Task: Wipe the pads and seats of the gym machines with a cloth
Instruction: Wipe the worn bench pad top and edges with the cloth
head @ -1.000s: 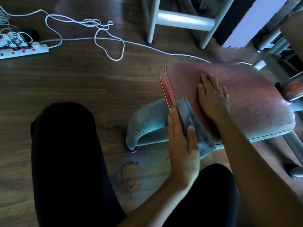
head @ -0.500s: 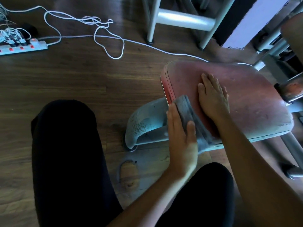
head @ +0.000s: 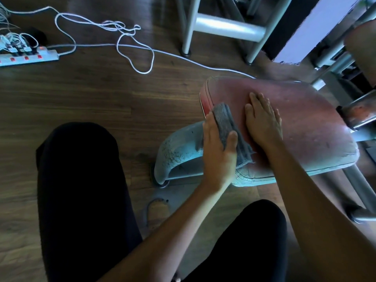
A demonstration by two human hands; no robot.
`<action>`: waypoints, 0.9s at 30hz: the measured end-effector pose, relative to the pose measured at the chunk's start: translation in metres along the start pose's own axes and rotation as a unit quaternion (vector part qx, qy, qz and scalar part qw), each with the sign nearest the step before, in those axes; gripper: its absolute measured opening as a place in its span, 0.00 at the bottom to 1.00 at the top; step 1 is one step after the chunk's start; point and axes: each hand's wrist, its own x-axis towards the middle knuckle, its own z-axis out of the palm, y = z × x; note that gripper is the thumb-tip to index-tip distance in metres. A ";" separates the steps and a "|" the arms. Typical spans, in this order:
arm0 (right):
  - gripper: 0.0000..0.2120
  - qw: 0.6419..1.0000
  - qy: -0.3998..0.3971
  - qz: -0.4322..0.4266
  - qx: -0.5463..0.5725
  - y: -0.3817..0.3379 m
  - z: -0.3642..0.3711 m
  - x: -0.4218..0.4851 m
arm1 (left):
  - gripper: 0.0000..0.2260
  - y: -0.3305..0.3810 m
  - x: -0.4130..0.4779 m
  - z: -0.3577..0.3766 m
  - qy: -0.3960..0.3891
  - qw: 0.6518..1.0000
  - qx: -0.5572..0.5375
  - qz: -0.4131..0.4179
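A worn red padded seat (head: pixel 309 123) of a gym machine sits low at the right of the view. My left hand (head: pixel 218 151) grips a folded grey cloth (head: pixel 227 127) against the seat's left edge, thumb over the cloth and fingers down the side. My right hand (head: pixel 263 119) lies flat on the seat top just right of the cloth, fingers straight, holding nothing.
A grey curved metal base foot (head: pixel 177 151) runs under the seat's left end. White cable (head: pixel 134 47) loops across the wood floor to a power strip (head: pixel 26 58) at the far left. Grey frame legs (head: pixel 221 27) stand behind the seat. My dark-clothed knees (head: pixel 81 190) fill the foreground.
My left hand has slid the cloth a little farther along the seat's left edge, away from me. My right hand stays flat in the same place.
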 end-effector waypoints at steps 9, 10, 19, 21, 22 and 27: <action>0.24 1.000 0.008 -0.006 -0.004 0.002 0.001 -0.002 | 0.30 -0.004 -0.059 -0.001 -0.050 0.998 0.028 0.020; 0.24 1.000 0.008 -0.007 -0.004 0.002 0.001 -0.002 | 0.29 -0.002 -0.058 0.001 -0.051 0.997 0.048 0.018; 0.25 1.000 -0.002 0.003 0.000 0.002 0.001 -0.001 | 0.27 0.012 -0.022 0.013 0.055 0.995 0.060 -0.049; 0.25 1.000 -0.002 0.005 -0.001 0.002 0.001 -0.002 | 0.26 0.011 -0.027 0.016 0.065 0.997 0.029 -0.036; 0.24 1.000 0.000 0.004 -0.001 0.002 0.001 -0.002 | 0.26 0.010 -0.032 0.017 0.071 0.997 0.017 -0.027; 0.25 1.000 0.001 -0.001 -0.002 0.004 0.002 -0.001 | 0.26 0.002 -0.055 0.021 0.057 0.998 -0.003 -0.014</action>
